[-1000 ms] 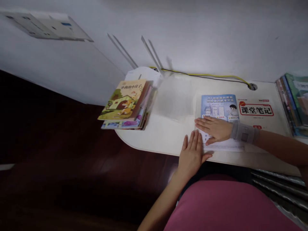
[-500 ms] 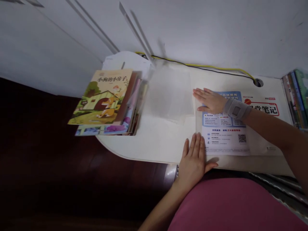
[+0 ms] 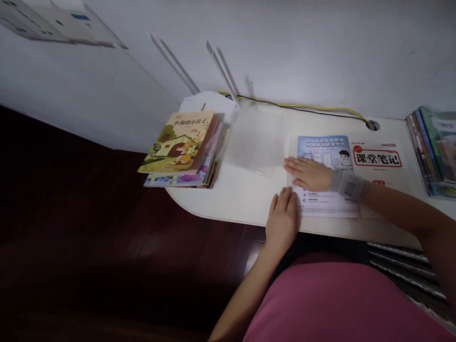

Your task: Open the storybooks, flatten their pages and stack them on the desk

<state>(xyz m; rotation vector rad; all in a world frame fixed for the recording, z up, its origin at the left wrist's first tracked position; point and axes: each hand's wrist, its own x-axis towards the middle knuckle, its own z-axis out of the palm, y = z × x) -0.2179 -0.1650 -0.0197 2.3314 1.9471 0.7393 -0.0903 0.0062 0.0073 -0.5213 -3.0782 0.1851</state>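
Blue-and-white printed paper leaflet is being pressed flat onto a white booklet with a red-framed title, near the front edge of a cream-white round-ended desk. The leaflet's middle is being covered by the right hand, which is being kept open and flat, its fingers together and pointing left, with nothing being gripped. A grey fabric wrist brace is being worn just behind that hand. The left hand is also being held open, palm down on the desk, with its fingers extended and nothing being grasped. It is being kept just beside the leaflet's lower left edge; whether it touches the paper cannot be told. A translucent plastic sheet is being left lying on the desk to the left of the leaflet. Beyond that sheet, a stack of illustrated children's books is being rested near the desk's rounded end. A row of upright books is being kept at the far right, while yellow and black cables are being routed along the wall into a round desk grommet.
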